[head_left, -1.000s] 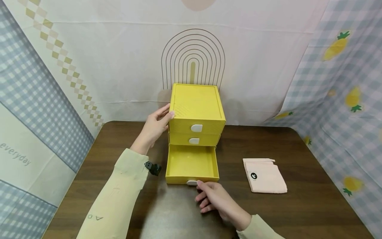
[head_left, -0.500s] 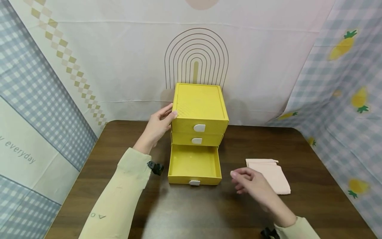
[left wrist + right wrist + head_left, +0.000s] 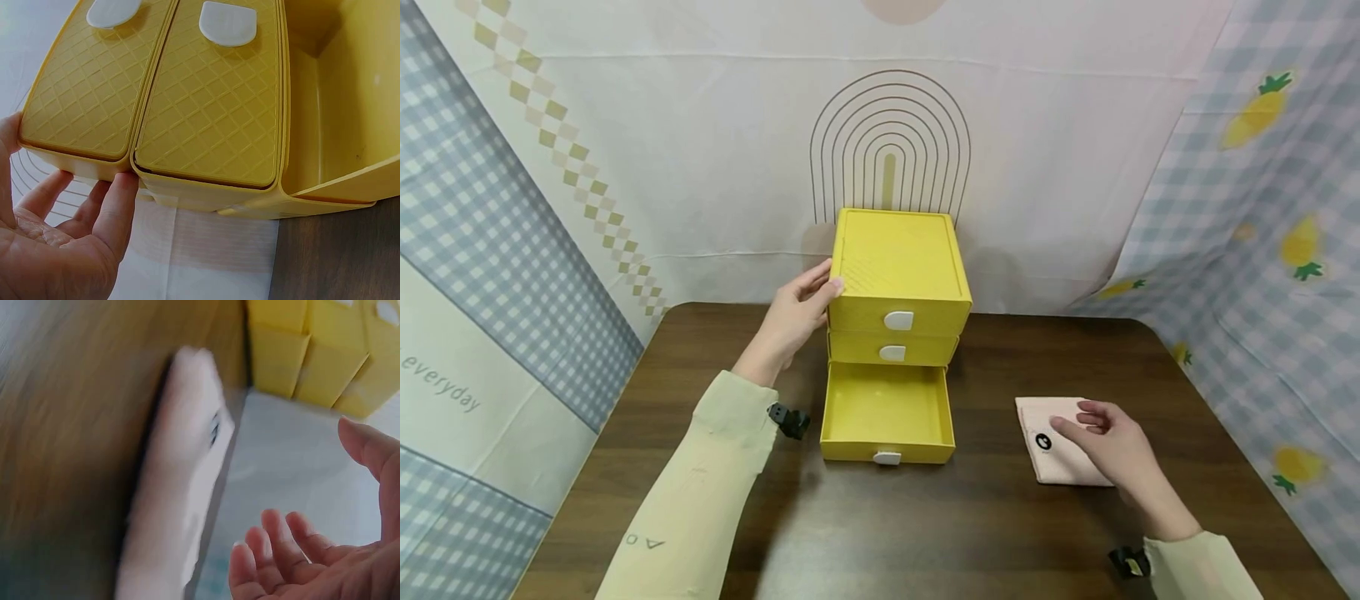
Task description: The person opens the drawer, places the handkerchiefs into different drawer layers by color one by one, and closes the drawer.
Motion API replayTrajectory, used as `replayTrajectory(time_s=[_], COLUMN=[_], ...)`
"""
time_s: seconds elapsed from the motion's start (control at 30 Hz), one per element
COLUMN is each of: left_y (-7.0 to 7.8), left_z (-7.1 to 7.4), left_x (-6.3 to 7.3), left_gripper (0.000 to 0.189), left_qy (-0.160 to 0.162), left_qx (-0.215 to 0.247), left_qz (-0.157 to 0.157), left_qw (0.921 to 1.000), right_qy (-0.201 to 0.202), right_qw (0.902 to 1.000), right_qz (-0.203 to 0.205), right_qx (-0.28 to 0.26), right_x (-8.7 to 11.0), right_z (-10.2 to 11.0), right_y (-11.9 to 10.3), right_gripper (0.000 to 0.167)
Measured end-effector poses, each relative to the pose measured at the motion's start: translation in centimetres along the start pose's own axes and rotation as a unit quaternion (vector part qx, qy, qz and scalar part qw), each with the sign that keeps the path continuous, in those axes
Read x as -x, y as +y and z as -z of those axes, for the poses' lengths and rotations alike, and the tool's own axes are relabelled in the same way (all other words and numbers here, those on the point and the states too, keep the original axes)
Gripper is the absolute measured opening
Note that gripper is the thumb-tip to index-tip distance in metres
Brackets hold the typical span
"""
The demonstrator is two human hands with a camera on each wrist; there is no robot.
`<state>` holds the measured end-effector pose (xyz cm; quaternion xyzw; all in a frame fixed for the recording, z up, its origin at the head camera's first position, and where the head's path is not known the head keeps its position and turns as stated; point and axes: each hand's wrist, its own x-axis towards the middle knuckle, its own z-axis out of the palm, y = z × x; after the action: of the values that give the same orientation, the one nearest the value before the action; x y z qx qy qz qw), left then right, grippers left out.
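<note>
A yellow drawer unit [image 3: 901,254] stands at the back of the table, two drawers closed and the bottom drawer [image 3: 886,408] pulled out with nothing in it. My left hand [image 3: 792,321] rests against the unit's left side, thumb at the top edge; in the left wrist view its fairly straight fingers [image 3: 115,209] touch the side wall. Over the folded pink cloth [image 3: 1060,462] at the right hovers my right hand [image 3: 1116,446], holding nothing. In the right wrist view its fingers are loosely bent and apart from the blurred cloth [image 3: 181,425].
The dark wooden table [image 3: 925,533] carries the unit and the cloth. A pale printed curtain [image 3: 715,167] hangs right behind the unit, and checked fabric [image 3: 1262,333] borders the right side. White tabs [image 3: 898,321] serve as drawer handles.
My right hand has left the bottom drawer's handle and moved right to above the pink cloth. The drawer stays pulled out, and my left hand stays against the unit.
</note>
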<state>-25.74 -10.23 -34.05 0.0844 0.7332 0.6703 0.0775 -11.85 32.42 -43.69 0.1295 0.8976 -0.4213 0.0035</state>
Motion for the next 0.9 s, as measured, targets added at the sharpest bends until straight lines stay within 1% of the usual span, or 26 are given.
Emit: replayTrajectory(time_s=[0.17,0.27,0.4,0.53,0.6,0.7,0.9], left_y=[-0.1,-0.1,0.0,-0.1,-0.1,-0.1,-0.1], left_z=[0.1,0.0,0.0,0.0,0.0,0.0,0.1], left_x=[-0.1,-0.1,-0.1,-0.1,-0.2,-0.2,-0.1], left_gripper=[0.058,0.058,0.058,0.057,0.057,0.057,0.057], left_qy=[0.000,0.000,0.000,-0.002,-0.002,-0.002,-0.003], left_qx=[0.000,0.002,0.003,0.004,0.005,0.006,0.013], left_qz=[-0.001,-0.001,-0.001,-0.004,-0.005,-0.005,-0.006], left_qw=[1.0000,1.0000,1.0000,1.0000,1.0000,1.0000,0.9999], right_qy=[-0.001,0.000,-0.018,-0.043,-0.050,-0.050,-0.032], right_qw=[0.9996,0.9987,0.9961,0.9932,0.9925,0.9926,0.9926], right_qz=[-0.023,-0.046,-0.084,-0.107,-0.111,-0.110,-0.107], right_qx=[0.013,0.022,0.021,0.015,0.010,0.007,0.048], right_x=[-0.7,-1.2,-1.7,-2.1,-2.3,-2.6,-2.8], right_z=[1.0,1.5,2.1,2.4,2.4,2.2,1.6], right_y=[2.1,3.0,4.1,4.8,5.1,5.2,5.6], right_gripper=[0.096,0.103,0.111,0.113,0.113,0.112,0.109])
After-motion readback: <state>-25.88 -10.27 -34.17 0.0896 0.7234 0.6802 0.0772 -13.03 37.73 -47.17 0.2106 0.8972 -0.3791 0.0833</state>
